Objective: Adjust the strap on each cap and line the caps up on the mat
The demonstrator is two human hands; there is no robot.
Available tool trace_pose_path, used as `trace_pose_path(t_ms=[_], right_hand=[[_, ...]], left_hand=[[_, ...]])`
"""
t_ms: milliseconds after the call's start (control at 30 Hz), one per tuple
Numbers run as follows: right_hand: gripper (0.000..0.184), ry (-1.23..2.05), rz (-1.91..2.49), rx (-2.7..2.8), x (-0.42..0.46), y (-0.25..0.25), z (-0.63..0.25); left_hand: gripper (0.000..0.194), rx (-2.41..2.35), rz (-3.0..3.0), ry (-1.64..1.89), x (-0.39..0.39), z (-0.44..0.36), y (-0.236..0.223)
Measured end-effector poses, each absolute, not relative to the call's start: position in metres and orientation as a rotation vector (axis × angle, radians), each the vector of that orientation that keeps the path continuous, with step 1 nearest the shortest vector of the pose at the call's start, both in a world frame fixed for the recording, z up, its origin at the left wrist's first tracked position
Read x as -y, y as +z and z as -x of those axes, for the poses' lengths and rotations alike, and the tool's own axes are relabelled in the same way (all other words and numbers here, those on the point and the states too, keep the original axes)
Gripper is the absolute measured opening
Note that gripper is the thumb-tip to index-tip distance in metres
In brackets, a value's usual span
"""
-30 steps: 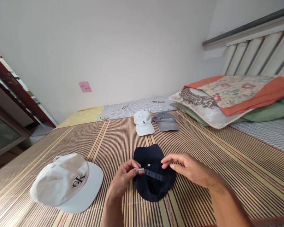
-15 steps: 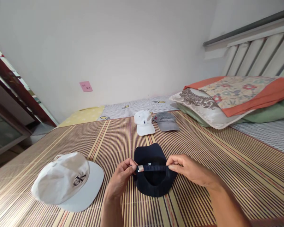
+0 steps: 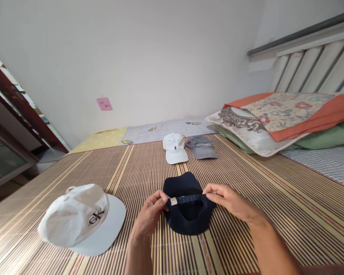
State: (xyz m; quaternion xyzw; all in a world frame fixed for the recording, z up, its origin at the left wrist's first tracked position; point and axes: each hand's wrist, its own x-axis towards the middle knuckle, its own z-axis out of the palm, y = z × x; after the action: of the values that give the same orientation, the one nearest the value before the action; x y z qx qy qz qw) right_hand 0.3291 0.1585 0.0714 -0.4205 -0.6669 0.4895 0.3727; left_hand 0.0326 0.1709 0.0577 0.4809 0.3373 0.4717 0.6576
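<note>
A navy cap (image 3: 186, 219) lies upside down on the striped bamboo mat (image 3: 275, 198), its brim pointing away from me. My left hand (image 3: 150, 215) pinches the left end of the cap's back strap (image 3: 189, 199), beside a small metal buckle. At the strap's right end my right hand (image 3: 232, 201) pinches it too. The strap is stretched level between the two hands, over the cap's opening.
A white cap (image 3: 80, 218) with a dark logo lies at the left. Far back sit a small white cap (image 3: 174, 148) and a grey cap (image 3: 201, 147). Pillows (image 3: 275, 118) are stacked at the right by the headboard. A pink note (image 3: 104, 103) hangs on the wall.
The strap was slack and slanted a second ago; both hands have pulled it taut and level. The cap has shifted slightly away from me.
</note>
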Motion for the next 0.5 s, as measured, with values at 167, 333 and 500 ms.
trace_pose_path(t_ms=[167,333,500], right_hand=[[0.030,1.245,1.110,1.754,-0.1590,0.0705,-0.3293],[0.029,1.237,1.114,1.739,-0.1612,0.0655,-0.3294],[0.030,1.237,1.101,1.730,-0.1619,0.0620,-0.3288]], left_hand=[[0.037,-0.829,-1.182,1.038,-0.1705,-0.0362,0.0560],[0.034,-0.807,-1.265,0.948,-0.1679,-0.0372,0.0604],[0.034,-0.858,-1.252,0.913,-0.1649,-0.0408,0.0659]])
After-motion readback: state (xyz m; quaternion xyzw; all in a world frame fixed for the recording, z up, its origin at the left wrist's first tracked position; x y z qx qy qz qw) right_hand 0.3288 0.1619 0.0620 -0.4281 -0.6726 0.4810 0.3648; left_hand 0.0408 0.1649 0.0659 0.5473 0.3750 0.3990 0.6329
